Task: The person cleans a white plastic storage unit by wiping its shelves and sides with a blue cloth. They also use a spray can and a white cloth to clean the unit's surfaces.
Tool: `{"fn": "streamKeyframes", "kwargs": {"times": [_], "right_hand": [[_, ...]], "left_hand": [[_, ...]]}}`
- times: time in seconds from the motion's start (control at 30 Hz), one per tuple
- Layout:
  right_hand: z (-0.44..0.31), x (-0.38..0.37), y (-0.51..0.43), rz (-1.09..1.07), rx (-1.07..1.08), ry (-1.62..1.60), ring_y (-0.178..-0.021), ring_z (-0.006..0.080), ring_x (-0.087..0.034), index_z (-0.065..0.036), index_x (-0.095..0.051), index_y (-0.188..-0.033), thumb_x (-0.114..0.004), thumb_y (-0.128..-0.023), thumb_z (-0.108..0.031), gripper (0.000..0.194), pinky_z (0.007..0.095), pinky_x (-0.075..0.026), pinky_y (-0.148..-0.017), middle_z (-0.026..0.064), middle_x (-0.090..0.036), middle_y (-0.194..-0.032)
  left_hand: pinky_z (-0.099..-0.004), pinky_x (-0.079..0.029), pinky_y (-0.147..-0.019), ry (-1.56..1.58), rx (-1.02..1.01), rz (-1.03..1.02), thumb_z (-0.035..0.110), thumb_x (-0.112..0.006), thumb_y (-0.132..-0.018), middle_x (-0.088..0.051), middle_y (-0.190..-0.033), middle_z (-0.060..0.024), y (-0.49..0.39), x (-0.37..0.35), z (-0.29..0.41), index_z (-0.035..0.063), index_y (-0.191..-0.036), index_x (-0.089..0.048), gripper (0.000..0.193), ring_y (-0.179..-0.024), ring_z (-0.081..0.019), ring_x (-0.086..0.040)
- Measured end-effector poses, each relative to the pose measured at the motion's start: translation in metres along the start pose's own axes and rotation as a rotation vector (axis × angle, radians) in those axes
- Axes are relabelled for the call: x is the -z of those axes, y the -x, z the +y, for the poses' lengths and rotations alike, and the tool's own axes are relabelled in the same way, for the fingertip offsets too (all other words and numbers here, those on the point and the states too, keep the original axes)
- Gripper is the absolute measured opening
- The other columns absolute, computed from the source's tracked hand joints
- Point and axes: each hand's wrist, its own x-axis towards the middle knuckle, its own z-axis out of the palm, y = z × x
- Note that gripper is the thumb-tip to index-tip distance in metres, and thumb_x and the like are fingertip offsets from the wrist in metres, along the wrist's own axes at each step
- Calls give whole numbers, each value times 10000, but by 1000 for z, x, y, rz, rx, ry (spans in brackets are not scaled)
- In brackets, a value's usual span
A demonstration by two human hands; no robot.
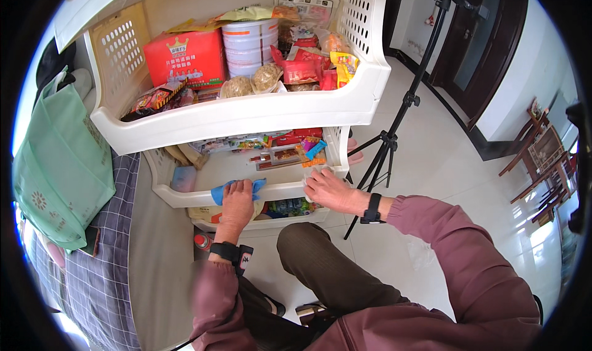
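My left hand (238, 202) is closed on a blue cloth (222, 194), which lies over the front rim of the middle white plastic basket (284, 188). At the right end of the same rim my right hand (329, 191) presses a whitish cloth (309, 190) against the plastic. Inside this basket lie a blue candy wrapper (316, 150), packaged snack strips (277, 157) and a pale blue and pink box (184, 179). The upper basket (240, 115) holds a red carton (186, 58), a white tin (250, 48), round brown lumps and red packets.
A black tripod (388, 140) stands close to the right of the rack. At left, a mint-green bag (69, 161) and a phone (92, 241) rest on checked cloth. The lowest basket (277, 223) holds packages; a red-capped container (202, 241) stands beside it. A wooden chair (545, 149) is far right.
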Motion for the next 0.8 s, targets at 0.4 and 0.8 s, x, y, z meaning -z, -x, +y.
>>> {"fn": "streamKeyframes", "kwargs": {"times": [0.4,0.8], "right_hand": [[94,15,40,526,-585,-222,-1119,310,-559,-107,-663,-1215,-690,-736,38,501,415,-489,-989,96,-589,-1172],[73,18,52,501,-568,-734,-1125,308,-543,-91,-654,-1229,-680,-719,123,554,406,-488,-1002,90,-567,-1175]], "left_hand": [[-525,-436,-1001,-70,53,-17,67,-588,-861,-689,-997,-115,-8,-13,6,60,-1106,-564,246,-1022,-313,-653],[-514,-423,-1013,-72,-2,-10,28,-611,-815,-685,-1044,-110,-6,-10,5,75,-1133,-610,323,-1049,-306,-635]]}}
